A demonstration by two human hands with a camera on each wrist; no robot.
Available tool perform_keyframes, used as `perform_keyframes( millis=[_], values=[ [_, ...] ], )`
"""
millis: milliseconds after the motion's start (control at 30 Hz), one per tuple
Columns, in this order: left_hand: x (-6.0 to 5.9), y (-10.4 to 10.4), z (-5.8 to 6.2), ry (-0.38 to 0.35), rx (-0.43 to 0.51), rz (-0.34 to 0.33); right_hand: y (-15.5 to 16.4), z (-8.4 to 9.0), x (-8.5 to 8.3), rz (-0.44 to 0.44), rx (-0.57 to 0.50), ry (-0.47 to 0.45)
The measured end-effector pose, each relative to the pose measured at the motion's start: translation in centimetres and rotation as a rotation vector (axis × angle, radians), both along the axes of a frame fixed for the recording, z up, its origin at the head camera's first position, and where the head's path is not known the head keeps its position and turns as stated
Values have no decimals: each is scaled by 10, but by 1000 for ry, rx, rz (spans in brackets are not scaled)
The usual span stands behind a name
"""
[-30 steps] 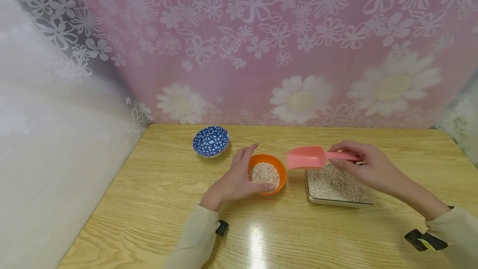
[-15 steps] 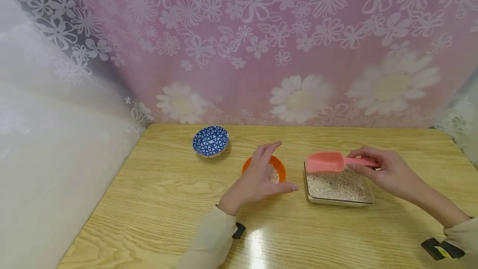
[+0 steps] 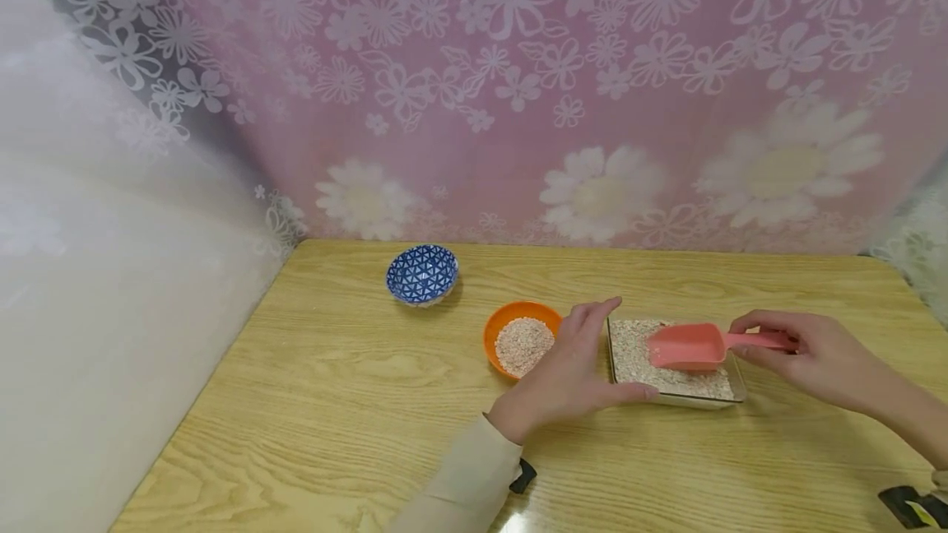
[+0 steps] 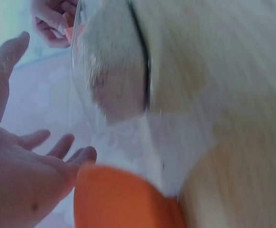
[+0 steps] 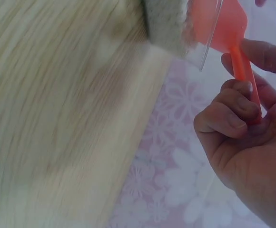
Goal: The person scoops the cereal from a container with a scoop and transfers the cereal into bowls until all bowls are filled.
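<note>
A clear rectangular tray (image 3: 736, 398) of pale grain sits on the wooden table, right of centre. My right hand (image 3: 810, 356) grips the handle of a pink scoop (image 3: 685, 346), whose bowl lies over the grain in the tray. In the right wrist view my fingers (image 5: 233, 111) curl round the scoop's handle (image 5: 245, 71). My left hand (image 3: 573, 373) is spread with straight fingers at the tray's left side, thumb along its front-left corner. An orange bowl (image 3: 496, 324) of grain stands just left of that hand and shows as an orange bowl (image 4: 123, 199) in the left wrist view.
A small blue patterned bowl (image 3: 421, 274) stands at the back left of the table (image 3: 333, 401). A pink flowered curtain (image 3: 518, 89) hangs behind, with a white sheet (image 3: 96, 311) on the left side.
My left hand left the orange bowl and moved right to the tray's left side. My right hand carried the pink scoop right and down over the grain in the tray.
</note>
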State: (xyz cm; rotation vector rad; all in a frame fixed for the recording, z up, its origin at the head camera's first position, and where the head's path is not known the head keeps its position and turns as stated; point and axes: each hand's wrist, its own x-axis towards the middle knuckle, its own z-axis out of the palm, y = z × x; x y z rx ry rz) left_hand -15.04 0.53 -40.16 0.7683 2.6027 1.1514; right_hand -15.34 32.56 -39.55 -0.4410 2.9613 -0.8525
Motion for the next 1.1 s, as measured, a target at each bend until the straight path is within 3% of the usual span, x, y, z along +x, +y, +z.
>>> perform_keyframes(
  millis=[200, 333, 500, 767, 933, 1100],
  values=[
    [7, 20, -7, 38, -52, 32, 10, 0, 7, -39, 34, 6],
    [8, 32, -12, 82, -113, 65, 10, 6, 10, -31, 83, 130],
    [8, 44, -17, 51, -131, 136, 4, 20, 11, 12, 172, 255],
    [3, 54, -21, -58, -170, 228, -6, 41, 4, 78, 333, 347],
    [-2, 52, -23, -102, -183, 203, -12, 52, -3, 112, 418, 304],
    [-6, 48, -24, -149, -168, 184, -22, 58, -11, 128, 492, 179]
  ],
)
